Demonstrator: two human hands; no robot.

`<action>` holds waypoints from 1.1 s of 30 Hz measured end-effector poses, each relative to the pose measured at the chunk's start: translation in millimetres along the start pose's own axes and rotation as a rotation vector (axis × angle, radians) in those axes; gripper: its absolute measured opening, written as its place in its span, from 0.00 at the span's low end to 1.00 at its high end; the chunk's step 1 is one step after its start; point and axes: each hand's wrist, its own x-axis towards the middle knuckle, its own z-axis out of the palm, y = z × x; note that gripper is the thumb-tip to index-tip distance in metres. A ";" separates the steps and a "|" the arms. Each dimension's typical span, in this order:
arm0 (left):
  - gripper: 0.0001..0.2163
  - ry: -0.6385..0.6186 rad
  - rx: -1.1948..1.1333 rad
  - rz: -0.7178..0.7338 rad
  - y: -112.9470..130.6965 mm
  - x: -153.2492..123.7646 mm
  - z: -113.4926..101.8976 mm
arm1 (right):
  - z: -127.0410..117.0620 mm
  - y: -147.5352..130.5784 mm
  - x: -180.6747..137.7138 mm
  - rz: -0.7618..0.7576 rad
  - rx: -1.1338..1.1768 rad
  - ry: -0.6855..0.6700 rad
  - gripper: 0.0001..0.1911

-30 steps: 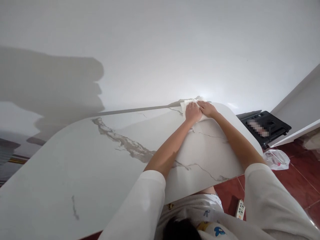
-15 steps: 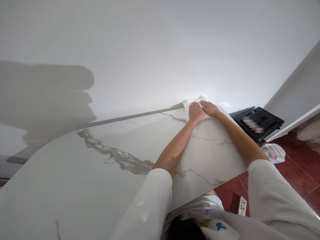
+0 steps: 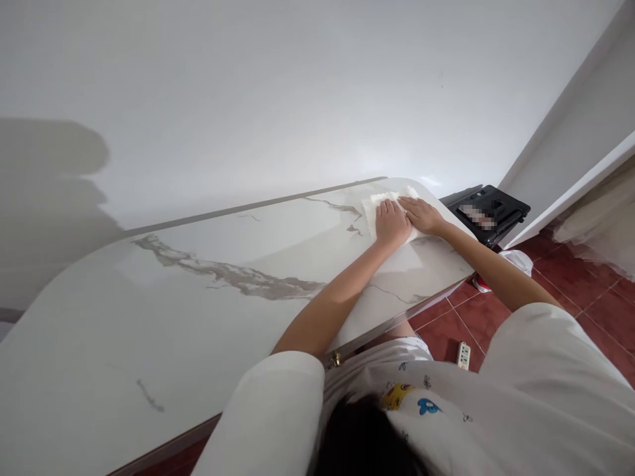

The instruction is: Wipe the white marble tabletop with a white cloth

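A white cloth (image 3: 371, 210) lies flat on the white marble-patterned tabletop (image 3: 208, 330), near its far right rounded corner. My left hand (image 3: 393, 223) rests palm down on the cloth with its fingers laid out over it. Just to the right, my right hand (image 3: 421, 214) lies across the cloth's right part, fingers stretched toward the left hand. The two hands are close together, and both press on the cloth from above. Part of the cloth is hidden beneath them.
A pale wall (image 3: 278, 99) runs behind the table. Past the table's right end are a black case (image 3: 496, 205) and a white plastic bag (image 3: 518, 261). A power strip (image 3: 464, 356) lies on the red tiled floor (image 3: 446, 327). Pale fabric (image 3: 595, 205) hangs at the right.
Both hands and the cloth have drawn back from the wall-side edge of the table toward me. The far right corner now shows beyond the cloth. The view has shifted too.
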 end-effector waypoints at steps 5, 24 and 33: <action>0.26 -0.032 -0.010 0.008 20.6 -42.2 -13.9 | -7.4 -16.6 -49.6 0.000 -0.032 0.015 0.29; 0.27 -0.060 -0.131 0.129 103.4 -60.3 -4.2 | -31.4 35.5 -136.4 0.055 -0.123 0.063 0.28; 0.27 -0.044 -0.173 0.075 98.8 -4.6 12.6 | -28.2 73.1 -83.4 0.041 -0.129 0.020 0.30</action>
